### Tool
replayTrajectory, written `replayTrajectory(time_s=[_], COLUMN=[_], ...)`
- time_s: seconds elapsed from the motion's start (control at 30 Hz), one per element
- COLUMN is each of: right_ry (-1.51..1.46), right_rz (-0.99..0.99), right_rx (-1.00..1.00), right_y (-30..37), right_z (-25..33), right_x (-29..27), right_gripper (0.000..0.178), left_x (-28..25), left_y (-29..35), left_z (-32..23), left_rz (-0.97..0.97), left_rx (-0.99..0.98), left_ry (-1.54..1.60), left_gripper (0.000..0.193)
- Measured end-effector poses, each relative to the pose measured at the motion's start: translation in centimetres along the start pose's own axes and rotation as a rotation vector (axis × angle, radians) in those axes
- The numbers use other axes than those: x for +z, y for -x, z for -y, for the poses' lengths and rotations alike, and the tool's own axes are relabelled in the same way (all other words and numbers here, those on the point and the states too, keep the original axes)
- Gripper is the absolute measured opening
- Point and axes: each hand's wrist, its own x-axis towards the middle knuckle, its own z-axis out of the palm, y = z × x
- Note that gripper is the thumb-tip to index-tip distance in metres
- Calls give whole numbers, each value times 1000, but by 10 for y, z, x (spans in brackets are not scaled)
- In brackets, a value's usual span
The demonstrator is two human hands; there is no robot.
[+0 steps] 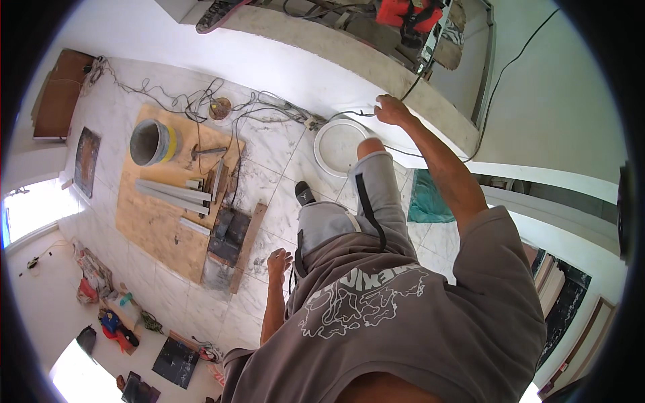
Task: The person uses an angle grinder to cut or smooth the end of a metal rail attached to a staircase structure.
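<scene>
My right hand (pixel 391 110) reaches out in front of the white counter's side, its fingers closed on a black cable (pixel 411 89). The cable drops from the countertop to the hand and comes out on its left toward a tangle of cords (pixel 269 107) on the floor. Below the hand, a round white-rimmed basin or lid (pixel 321 149) lies on the tiles beside my leg. My left hand (pixel 279 263) hangs low by my left hip with loosely bent fingers and nothing visible in it.
On the counter sits a red tool or case (pixel 408 15) among debris. To the left, a plywood sheet (pixel 138 218) bears a grey bucket (pixel 149 142), a hammer (pixel 209 151) and several grey strips (pixel 176 195). A teal plastic sheet (pixel 428 200) lies at the right.
</scene>
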Motion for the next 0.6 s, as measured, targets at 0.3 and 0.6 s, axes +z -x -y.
replayTrajectory(time_s=[0.3,0.6], right_ry=[428,383], right_rz=[336,330], right_rx=[-348,-475], right_y=[-53,-61], right_z=[-22,-21], right_x=[66,60], right_gripper=[23,21], left_x=[15,134], left_y=[55,97], left_z=[65,69], left_rz=[-189,-237], left_rx=[-114,-159], left_ry=[88,219], left_gripper=[44,47])
